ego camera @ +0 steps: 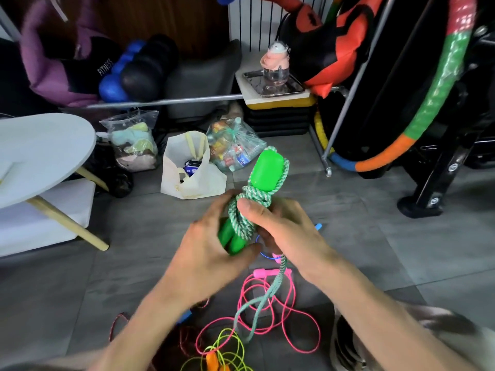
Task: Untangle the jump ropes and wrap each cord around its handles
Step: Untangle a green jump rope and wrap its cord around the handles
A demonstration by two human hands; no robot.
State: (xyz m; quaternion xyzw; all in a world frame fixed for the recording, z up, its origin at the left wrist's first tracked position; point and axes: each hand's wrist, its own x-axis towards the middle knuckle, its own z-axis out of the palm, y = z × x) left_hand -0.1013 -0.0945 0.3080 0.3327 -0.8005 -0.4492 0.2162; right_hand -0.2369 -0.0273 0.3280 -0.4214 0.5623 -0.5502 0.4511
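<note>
Wrapping is half done, I think — left hand (214, 245) grips the green handles (265, 170), right hand (278, 226) pinches the green-and-white cord (246, 223) — next wind up the loose tail hanging toward the bottom of the frame.

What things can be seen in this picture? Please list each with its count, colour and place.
green handles: two, green, held together at centre
braided cord: one, green-white, partly wound on the handles, tail hanging to the floor
pink rope: one, pink, loose on floor below the hands
yellow-green rope: one, bottom centre floor
dark red rope: one, lower left floor
white bag: one, on floor behind
round table: one, white, left
hoop: one, multicoloured, right
left hand: grips the lower handles
right hand: pinches the cord against the handles
</note>
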